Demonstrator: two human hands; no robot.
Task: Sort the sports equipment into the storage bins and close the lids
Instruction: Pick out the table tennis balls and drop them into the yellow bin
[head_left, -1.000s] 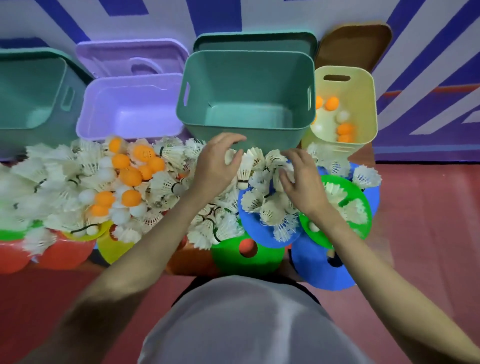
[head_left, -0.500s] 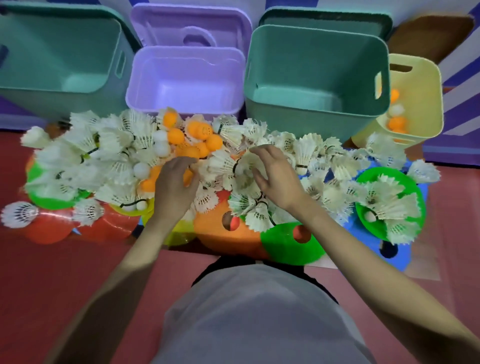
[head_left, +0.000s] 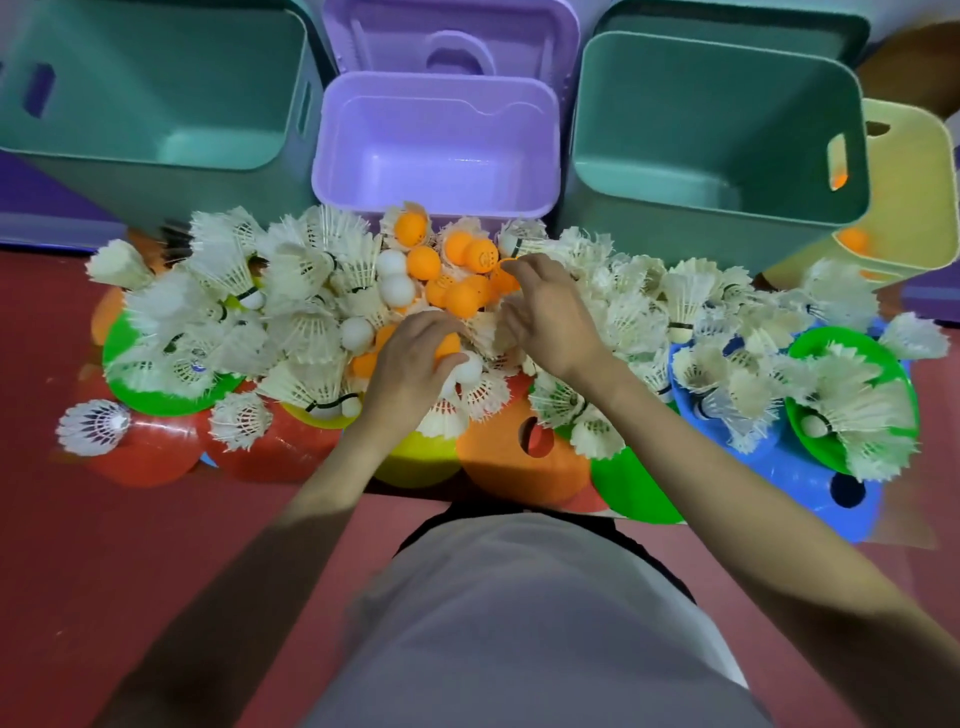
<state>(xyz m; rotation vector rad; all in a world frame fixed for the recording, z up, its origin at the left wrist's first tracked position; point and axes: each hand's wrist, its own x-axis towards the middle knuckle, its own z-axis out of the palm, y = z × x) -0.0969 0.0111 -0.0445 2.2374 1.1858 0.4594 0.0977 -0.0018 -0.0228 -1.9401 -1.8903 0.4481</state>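
Orange plastic ball (head_left: 448, 345) in left hand (head_left: 410, 364) grip

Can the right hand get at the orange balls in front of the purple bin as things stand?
Probably yes: the right hand already has its fingertips at the orange balls, which lie exposed on top of the pile, nothing covering them.

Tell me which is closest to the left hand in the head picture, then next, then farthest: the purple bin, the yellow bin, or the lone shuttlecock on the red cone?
From the left hand:
1. Purple bin, straight ahead.
2. Lone shuttlecock, far left.
3. Yellow bin, far right.
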